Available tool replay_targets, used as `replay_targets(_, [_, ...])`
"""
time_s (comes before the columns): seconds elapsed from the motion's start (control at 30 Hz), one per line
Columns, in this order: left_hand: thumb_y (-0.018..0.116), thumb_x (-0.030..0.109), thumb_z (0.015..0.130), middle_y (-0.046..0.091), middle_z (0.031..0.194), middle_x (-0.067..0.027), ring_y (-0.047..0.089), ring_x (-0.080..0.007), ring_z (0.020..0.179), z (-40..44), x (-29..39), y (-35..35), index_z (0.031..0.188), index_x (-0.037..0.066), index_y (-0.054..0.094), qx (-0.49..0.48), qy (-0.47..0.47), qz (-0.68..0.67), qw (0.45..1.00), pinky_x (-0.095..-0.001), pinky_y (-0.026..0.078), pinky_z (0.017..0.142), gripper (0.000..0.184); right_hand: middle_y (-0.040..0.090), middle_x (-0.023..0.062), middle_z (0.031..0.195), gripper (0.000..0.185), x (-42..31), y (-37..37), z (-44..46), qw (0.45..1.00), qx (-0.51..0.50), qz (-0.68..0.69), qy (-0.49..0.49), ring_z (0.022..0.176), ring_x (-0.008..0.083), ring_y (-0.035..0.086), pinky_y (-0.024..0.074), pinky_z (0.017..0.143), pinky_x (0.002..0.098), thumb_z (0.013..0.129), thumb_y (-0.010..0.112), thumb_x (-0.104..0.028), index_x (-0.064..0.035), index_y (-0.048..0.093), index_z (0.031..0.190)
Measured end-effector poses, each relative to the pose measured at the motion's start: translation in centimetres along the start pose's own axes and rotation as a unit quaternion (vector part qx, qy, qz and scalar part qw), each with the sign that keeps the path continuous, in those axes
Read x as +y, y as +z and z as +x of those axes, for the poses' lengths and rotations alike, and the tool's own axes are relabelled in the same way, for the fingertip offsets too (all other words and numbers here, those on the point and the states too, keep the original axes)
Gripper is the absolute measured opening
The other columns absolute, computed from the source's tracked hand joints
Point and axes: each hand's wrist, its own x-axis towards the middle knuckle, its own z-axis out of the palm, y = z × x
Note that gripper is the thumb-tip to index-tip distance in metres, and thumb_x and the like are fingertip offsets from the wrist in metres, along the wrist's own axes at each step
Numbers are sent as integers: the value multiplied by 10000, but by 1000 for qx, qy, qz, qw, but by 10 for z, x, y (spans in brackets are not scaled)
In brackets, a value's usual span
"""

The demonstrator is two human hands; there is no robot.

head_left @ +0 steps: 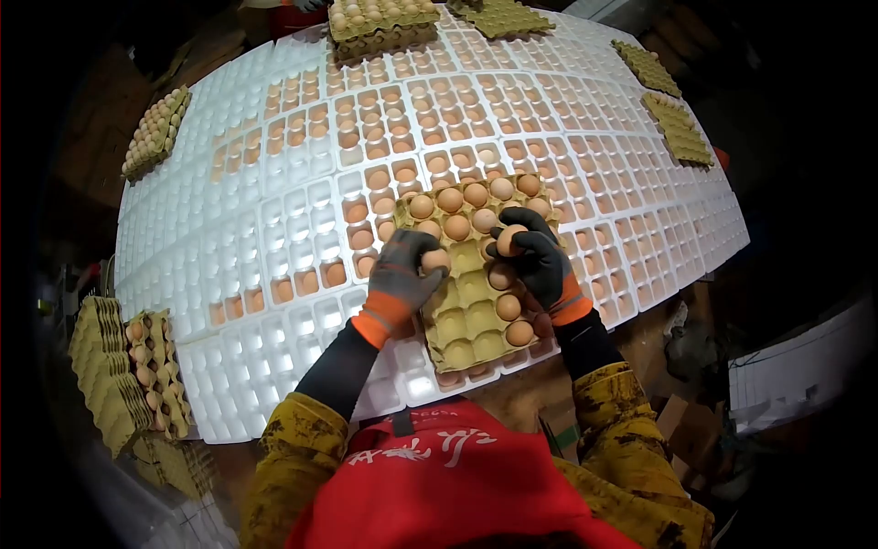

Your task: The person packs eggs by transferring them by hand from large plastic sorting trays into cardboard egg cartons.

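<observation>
A yellowish pulp egg tray (468, 297) lies in front of me on top of white foam trays (306, 215). Brown eggs fill its far rows and part of its right column, while cups in its near left and middle are bare. My left hand (401, 273), in a grey and orange glove, is closed around an egg (435, 263) over the tray's left side. On the right side, my right hand (541, 265), gloved alike, grips another egg (511, 241) between thumb and fingers. Some cups under both hands are hidden.
A stacked egg tray (384, 38) stands at the far edge. Filled egg trays (155, 133) sit at left. Empty pulp trays (679, 128) lie at right. At near left are stacked pulp trays (105, 366). Part of another person's hand (309, 5) shows at the top.
</observation>
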Motion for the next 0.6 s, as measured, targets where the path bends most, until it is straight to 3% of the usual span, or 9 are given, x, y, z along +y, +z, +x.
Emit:
replay_targets(0.03, [724, 104, 812, 579, 1019, -44, 591, -183, 954, -1, -7, -1, 1128, 49, 594, 58, -93, -209, 972, -322, 520, 802, 346, 561, 62, 1249, 275, -5, 3, 16, 996, -13, -75, 43, 1033, 187, 637, 549, 872, 330, 927, 619, -86, -77, 625, 1202])
replay_targets(0.13, [725, 179, 838, 598, 1116, -49, 606, -207, 1080, 2, -26, -23, 1182, 44, 577, 95, -138, -454, 875, -322, 507, 899, 397, 644, 89, 1132, 365, -16, 26, 53, 934, -74, -347, 40, 1037, 280, 637, 516, 888, 389, 867, 684, -230, -107, 630, 1205])
replay_targets(0.23, [721, 207, 833, 598, 1163, -81, 601, -236, 1137, 23, 4, -13, 1251, 77, 574, 40, -43, -13, 998, -349, 505, 931, 462, 651, 112, 1113, 469, 9, 41, 65, 734, -186, -653, 11, 1065, 330, 624, 515, 886, 432, 837, 680, -234, -110, 571, 1277])
replay_targets(0.27, [748, 218, 798, 595, 1187, -110, 593, -267, 1148, 26, 1, -2, 1280, 116, 587, 10, 18, 174, 985, -392, 509, 929, 519, 653, 113, 1121, 477, 16, 38, 64, 753, -178, -634, 5, 1055, 319, 631, 521, 883, 424, 830, 686, -212, -114, 577, 1284])
replay_targets(0.3, [781, 228, 758, 586, 1225, -109, 586, -292, 1143, 32, 2, 4, 1265, 123, 601, -65, -30, 294, 953, -415, 506, 930, 549, 656, 114, 1129, 487, 19, 35, 63, 770, -171, -614, 0, 1045, 307, 638, 527, 880, 415, 822, 692, -190, -118, 584, 1291])
replay_targets(0.37, [789, 195, 748, 615, 1194, -105, 608, -298, 1081, 37, -16, 8, 1229, 108, 626, -32, 8, 291, 956, -400, 514, 912, 515, 655, 102, 1169, 516, 22, 26, 63, 864, -136, -486, 5, 1033, 260, 641, 531, 880, 380, 806, 710, -142, -113, 593, 1308])
replay_targets(0.47, [768, 92, 762, 684, 1094, -86, 644, -231, 923, 27, -15, -6, 1191, 87, 673, 74, 0, -47, 996, -333, 529, 829, 439, 654, 33, 1236, 577, 1, 3, 42, 984, -41, -151, 85, 1003, 123, 605, 516, 868, 268, 768, 745, -31, -59, 600, 1326])
replay_targets(0.5, [691, 108, 845, 672, 1143, -59, 629, -161, 948, 19, -12, -13, 1281, 41, 625, 36, -111, -188, 975, -295, 527, 778, 446, 654, 31, 1232, 571, -6, 3, 36, 987, -23, -122, 105, 999, 123, 603, 516, 865, 269, 770, 747, -36, -54, 601, 1322])
replay_targets(0.6, [578, 76, 931, 643, 1233, -79, 632, -155, 996, -7, -17, -30, 1358, -12, 561, 7, -177, -444, 878, -257, 524, 758, 436, 631, 54, 1260, 593, -19, -1, 25, 987, 3, -79, 140, 1070, 158, 611, 535, 886, 299, 793, 734, -29, -51, 565, 1361])
